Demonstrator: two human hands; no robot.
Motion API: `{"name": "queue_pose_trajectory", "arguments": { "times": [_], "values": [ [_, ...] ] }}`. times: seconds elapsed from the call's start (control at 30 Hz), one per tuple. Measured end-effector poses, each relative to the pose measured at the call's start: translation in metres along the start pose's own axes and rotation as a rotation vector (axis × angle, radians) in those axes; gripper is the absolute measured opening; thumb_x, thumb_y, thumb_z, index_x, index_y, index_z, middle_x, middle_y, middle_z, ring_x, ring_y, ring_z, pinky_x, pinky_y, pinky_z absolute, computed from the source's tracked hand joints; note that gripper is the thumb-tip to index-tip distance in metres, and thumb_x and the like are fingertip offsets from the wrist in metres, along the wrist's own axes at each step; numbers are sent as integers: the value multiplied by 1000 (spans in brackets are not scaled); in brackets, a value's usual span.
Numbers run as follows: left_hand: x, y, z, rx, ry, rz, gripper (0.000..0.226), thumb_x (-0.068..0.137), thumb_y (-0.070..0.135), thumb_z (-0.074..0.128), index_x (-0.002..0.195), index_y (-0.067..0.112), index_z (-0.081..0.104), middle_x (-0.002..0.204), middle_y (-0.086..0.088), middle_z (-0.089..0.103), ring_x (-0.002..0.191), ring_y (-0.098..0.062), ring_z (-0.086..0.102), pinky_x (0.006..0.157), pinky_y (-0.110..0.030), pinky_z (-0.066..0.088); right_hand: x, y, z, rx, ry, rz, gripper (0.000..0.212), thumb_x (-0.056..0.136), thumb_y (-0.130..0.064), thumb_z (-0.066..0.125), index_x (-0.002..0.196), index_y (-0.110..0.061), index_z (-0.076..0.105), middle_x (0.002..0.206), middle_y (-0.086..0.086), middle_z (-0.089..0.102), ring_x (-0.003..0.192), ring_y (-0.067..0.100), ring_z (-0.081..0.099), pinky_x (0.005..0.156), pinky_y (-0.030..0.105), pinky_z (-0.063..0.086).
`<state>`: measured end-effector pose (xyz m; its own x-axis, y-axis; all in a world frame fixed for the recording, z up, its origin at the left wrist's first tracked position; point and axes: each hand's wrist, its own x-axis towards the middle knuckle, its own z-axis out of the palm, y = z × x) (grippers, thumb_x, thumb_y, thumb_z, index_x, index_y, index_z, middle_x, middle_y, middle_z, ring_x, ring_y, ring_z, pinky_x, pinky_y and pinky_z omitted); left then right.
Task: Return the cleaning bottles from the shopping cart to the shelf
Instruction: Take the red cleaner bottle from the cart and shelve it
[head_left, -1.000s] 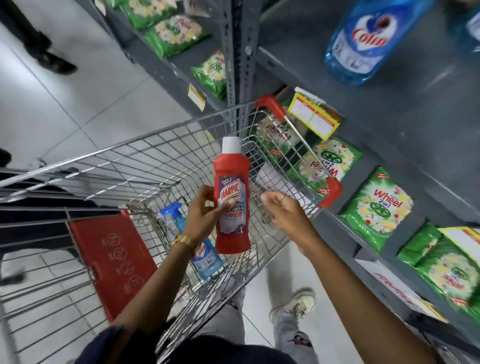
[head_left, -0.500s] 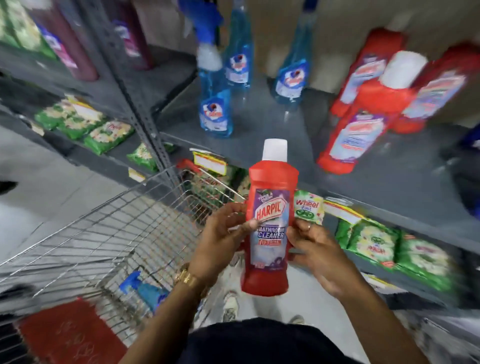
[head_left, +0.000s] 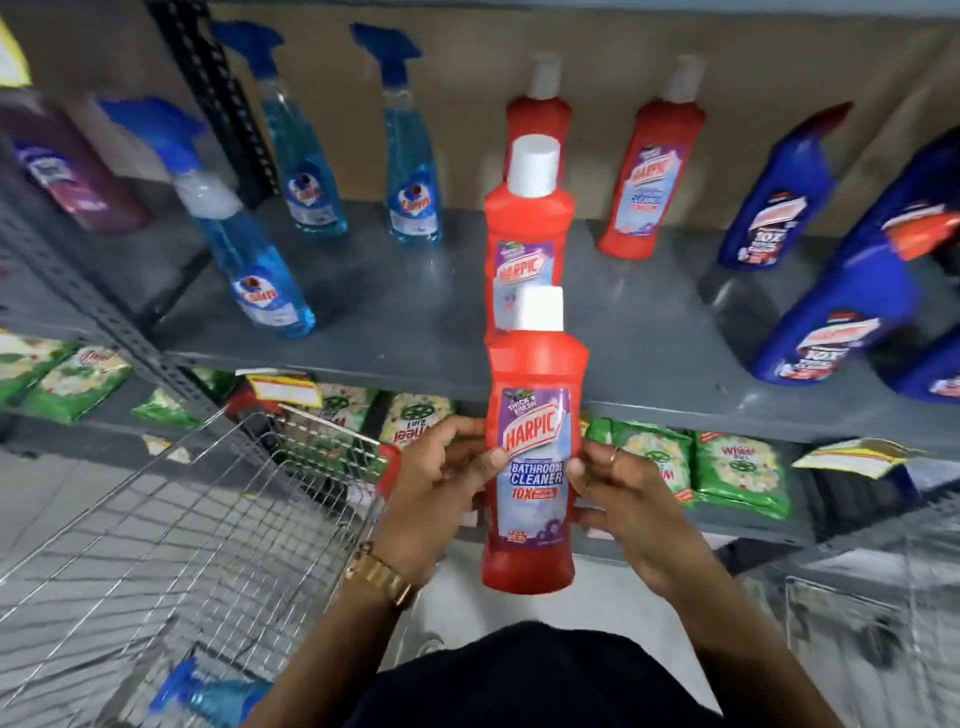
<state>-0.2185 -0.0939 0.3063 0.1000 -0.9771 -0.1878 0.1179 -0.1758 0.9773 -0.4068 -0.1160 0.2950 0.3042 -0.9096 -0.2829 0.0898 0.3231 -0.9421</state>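
Observation:
A red Harpic bathroom cleaner bottle with a white cap stands upright between my two hands, just in front of the grey shelf. My left hand grips its left side and my right hand its right side. Right behind it, on the shelf, stands another red Harpic bottle, with two more farther back. The wire shopping cart is at lower left, and a blue spray bottle lies in it.
Blue Colin spray bottles stand on the shelf's left part, dark blue Harpic bottles on its right. Green Wheel detergent packs fill the lower shelf. A perforated metal upright divides the shelving at left.
The bottle has come up out of the cart to shelf height. My right hand has joined the left on it. The view has swung up from the cart to the shelf.

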Motion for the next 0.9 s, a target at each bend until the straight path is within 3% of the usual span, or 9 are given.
{"name": "queue_pose_trajectory", "arguments": {
  "times": [0.17, 0.33, 0.47, 0.57, 0.63, 0.7, 0.77, 0.83, 0.9],
  "values": [
    [40, 12, 57, -8, -148, 185, 18, 81, 10, 67, 98, 13, 62, 95, -3, 76, 84, -9, 70, 65, -20, 56, 6, -24, -52, -3, 54, -273, 31, 87, -12, 52, 115, -7, 63, 102, 1, 75, 94, 15, 68, 76, 26, 56],
    [97, 22, 116, 46, -198, 370, 24, 83, 12, 60, 103, 23, 57, 101, -6, 71, 94, -14, 64, 84, -45, 52, 45, -50, -104, -12, 122, -394, 30, 88, -8, 50, 116, -10, 62, 97, -7, 76, 89, 9, 69, 70, 24, 57],
    [134, 20, 145, 102, -167, 424, 25, 85, 13, 56, 107, 24, 53, 110, -12, 68, 98, -16, 62, 88, -52, 52, 82, -61, -137, -43, 142, -434, 36, 91, 6, 45, 123, -8, 55, 94, -15, 76, 91, 3, 67, 76, 20, 56],
    [150, 15, 153, 127, -140, 440, 26, 85, 12, 56, 108, 24, 54, 112, -11, 68, 102, -17, 64, 94, -55, 52, 100, -59, -152, -70, 122, -410, 36, 93, 1, 47, 128, -4, 52, 95, -17, 75, 91, 1, 67, 71, 17, 54],
    [157, 13, 156, 160, -120, 449, 27, 86, 14, 57, 112, 19, 55, 108, 1, 71, 99, -9, 66, 90, -46, 55, 108, -59, -160, -76, 103, -415, 36, 93, -4, 49, 129, -2, 52, 102, -14, 75, 97, 6, 67, 72, 20, 55],
    [161, 13, 159, 201, -109, 471, 33, 86, 15, 56, 117, 5, 55, 101, 26, 70, 95, 3, 66, 86, -36, 57, 113, -59, -164, -86, 89, -417, 36, 93, -9, 52, 129, -7, 54, 108, -10, 73, 103, 10, 67, 75, 23, 55],
    [165, 13, 161, 225, -94, 483, 35, 88, 15, 55, 119, -1, 53, 99, 34, 67, 95, 4, 65, 85, -36, 58, 117, -59, -166, -87, 94, -412, 43, 89, -18, 55, 131, -9, 53, 114, -4, 70, 105, 10, 66, 76, 24, 56],
    [166, 12, 163, 211, -77, 472, 28, 89, 11, 56, 117, 6, 53, 105, 18, 69, 96, -3, 66, 86, -37, 58, 121, -59, -167, -100, 108, -414, 49, 87, -23, 56, 133, -8, 50, 121, 5, 66, 105, 9, 66, 77, 23, 56],
    [169, 10, 165, 202, -52, 471, 27, 91, 5, 57, 117, 7, 52, 109, 1, 67, 95, 0, 66, 84, -25, 57, 123, -58, -168, -100, 110, -429, 44, 91, -16, 53, 134, -8, 48, 124, 5, 62, 104, 7, 66, 77, 23, 56]
  ]
}}
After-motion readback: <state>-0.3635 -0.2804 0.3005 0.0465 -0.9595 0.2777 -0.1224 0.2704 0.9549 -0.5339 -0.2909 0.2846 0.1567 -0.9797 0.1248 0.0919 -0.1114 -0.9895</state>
